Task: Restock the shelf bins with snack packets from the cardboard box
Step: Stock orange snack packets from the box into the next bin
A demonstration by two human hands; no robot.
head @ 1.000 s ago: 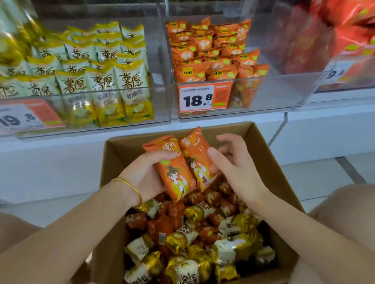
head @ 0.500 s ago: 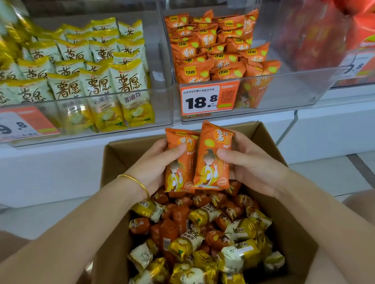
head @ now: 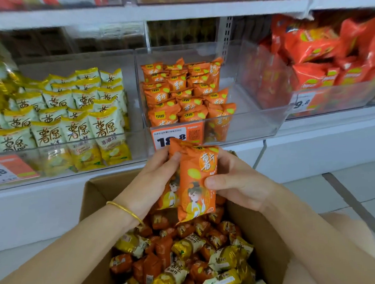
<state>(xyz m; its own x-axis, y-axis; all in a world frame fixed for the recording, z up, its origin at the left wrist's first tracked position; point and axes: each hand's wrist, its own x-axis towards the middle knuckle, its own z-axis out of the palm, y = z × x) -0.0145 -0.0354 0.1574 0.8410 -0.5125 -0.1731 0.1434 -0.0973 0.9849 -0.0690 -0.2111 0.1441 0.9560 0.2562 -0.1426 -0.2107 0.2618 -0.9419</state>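
Two orange snack packets point(head: 195, 185) are stacked upright between my hands, above the open cardboard box point(head: 90, 199). My left hand point(head: 147, 184), with a gold bangle on the wrist, grips their left side. My right hand point(head: 236, 180) grips the right side, thumb on the front packet. The packets are just below the clear shelf bin point(head: 252, 124), which holds several matching orange packets and has free room on its right. Its 18.8 price tag is partly hidden behind the held packets. The box holds several orange and gold packets point(head: 186, 259).
A bin of yellow-and-white packets point(head: 74, 118) stands on the left. A bin of red packets point(head: 323, 65) stands on the right. A white shelf ledge point(head: 315, 146) runs below the bins. Tiled floor lies to the right of the box.
Both hands have lifted the two orange packets out of the box toward the orange bin. The packets are now stacked one in front of the other. My view has tilted up.
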